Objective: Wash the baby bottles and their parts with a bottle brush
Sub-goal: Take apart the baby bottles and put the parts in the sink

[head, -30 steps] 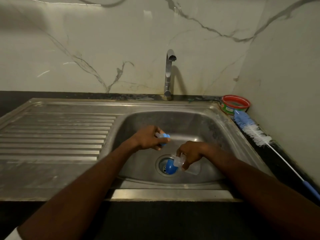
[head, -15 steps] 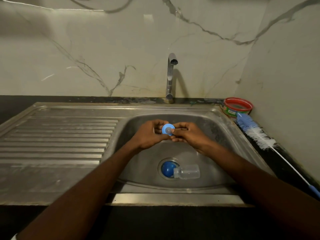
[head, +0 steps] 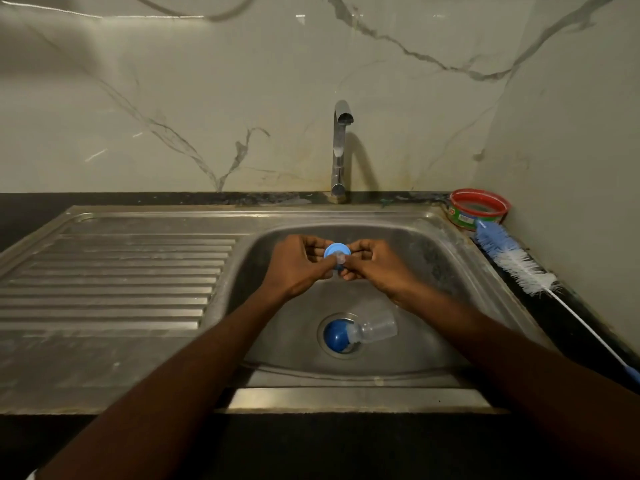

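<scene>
Teat (head: 339,260) (half hidden) between fingers (head: 349,254)

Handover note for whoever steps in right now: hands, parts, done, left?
Left hand and right hand: both pinch the blue collar with teat over the sink basin.
Clear bottle lies on its side on the basin floor, next to a blue part sitting in the drain.
Bottle brush lies untouched on the counter to the right, by the red-rimmed tub.
Tap: no water visible.
Done: bottle taken apart. Left: brushing and rinsing.
</scene>
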The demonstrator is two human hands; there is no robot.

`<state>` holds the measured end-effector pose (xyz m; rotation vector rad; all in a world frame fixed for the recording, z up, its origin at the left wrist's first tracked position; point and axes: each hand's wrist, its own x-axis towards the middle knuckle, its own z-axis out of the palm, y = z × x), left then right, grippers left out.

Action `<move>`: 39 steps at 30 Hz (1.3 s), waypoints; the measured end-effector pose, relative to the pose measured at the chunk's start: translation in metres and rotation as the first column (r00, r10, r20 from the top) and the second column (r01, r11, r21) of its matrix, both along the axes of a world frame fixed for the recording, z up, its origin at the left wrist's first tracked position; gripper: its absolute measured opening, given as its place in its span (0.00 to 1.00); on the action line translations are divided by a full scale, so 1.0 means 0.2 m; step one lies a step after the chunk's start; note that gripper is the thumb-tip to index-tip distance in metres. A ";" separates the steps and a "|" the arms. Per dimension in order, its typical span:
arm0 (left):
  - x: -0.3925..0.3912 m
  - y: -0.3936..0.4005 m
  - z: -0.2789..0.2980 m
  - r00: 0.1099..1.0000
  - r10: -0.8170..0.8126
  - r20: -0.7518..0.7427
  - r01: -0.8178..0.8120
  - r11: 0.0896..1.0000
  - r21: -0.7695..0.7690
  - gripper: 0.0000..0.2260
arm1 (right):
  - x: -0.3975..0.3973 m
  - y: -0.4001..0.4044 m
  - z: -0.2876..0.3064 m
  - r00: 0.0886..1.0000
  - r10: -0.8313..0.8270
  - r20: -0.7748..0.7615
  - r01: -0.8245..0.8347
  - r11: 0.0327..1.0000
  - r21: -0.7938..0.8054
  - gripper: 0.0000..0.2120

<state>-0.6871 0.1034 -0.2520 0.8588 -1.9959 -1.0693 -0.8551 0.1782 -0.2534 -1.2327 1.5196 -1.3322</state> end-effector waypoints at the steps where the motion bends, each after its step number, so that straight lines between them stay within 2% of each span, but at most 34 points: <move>1: 0.00 0.01 0.00 1.000 0.003 -0.013 -0.003 1.000 0.002 0.13 | 0.00 0.01 0.01 1.000 -0.002 0.000 0.002 1.000 -0.004 0.14; 6: -0.03 0.02 0.00 0.999 0.051 -0.016 -0.052 0.996 -0.074 0.14 | 0.02 0.04 0.02 0.999 0.037 -0.039 -0.039 0.998 -0.041 0.16; 14: -0.03 0.04 0.01 0.989 0.144 0.021 -0.137 0.973 -0.187 0.12 | 0.03 0.03 0.02 0.997 0.076 0.009 -0.076 0.996 -0.037 0.15; 22: -0.04 0.03 0.00 0.992 0.090 0.083 -0.074 0.981 -0.179 0.12 | 0.05 0.00 -0.01 0.982 -0.065 -0.177 0.058 0.997 -0.045 0.11; 26: -0.04 0.02 0.01 0.986 0.029 0.163 0.010 0.973 -0.232 0.12 | 0.06 0.00 -0.01 0.951 -0.124 -0.284 0.106 0.991 -0.076 0.10; 31: -0.03 0.02 0.01 0.977 -0.137 0.166 0.152 0.985 -0.082 0.17 | 0.02 0.01 0.00 0.916 -0.177 -0.361 0.164 0.984 -0.067 0.11; 39: -0.05 0.00 -0.01 0.985 -0.130 0.117 0.132 0.991 -0.011 0.14 | -0.02 0.01 0.00 0.936 -0.110 -0.335 0.110 0.994 -0.018 0.12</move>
